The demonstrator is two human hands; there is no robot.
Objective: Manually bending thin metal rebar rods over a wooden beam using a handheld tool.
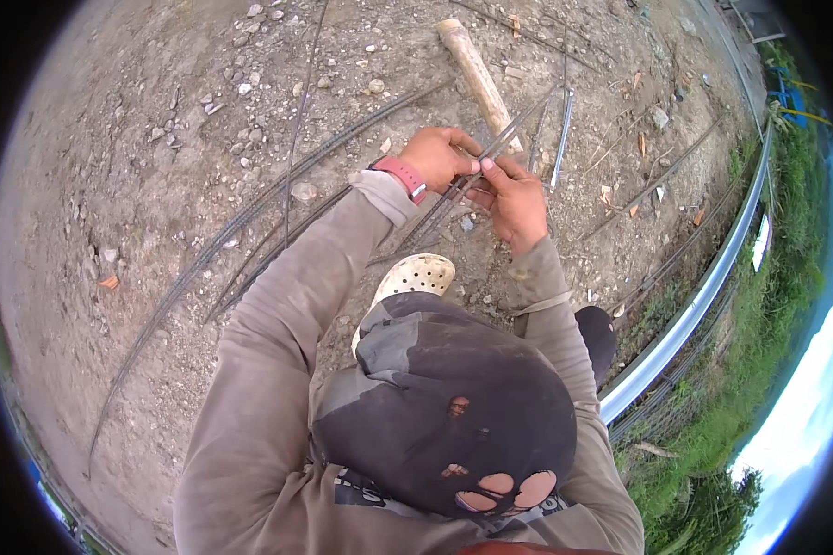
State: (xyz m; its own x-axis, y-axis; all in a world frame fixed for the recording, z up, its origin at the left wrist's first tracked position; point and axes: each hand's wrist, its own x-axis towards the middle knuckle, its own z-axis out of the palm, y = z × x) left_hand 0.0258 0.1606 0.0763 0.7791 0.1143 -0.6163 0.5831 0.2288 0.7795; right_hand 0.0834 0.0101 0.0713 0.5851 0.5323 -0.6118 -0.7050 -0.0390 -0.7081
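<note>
I can't read any words or numbers from here; the one thing that looks like print (pixel 359 491) to me is at the near side, on the front of the grey-brown shirt (pixel 282 504); it is dark with pale marks on it; the dark pants (pixel 453 379) cover its middle, so I see one bit poking out on the left and a smaller bit on the right; the pale marks are too small and cut off for me to tell letters from a picture; the red band (pixel 404 174), worn on the left, has tiny marks too blurry for me to make out.
</note>
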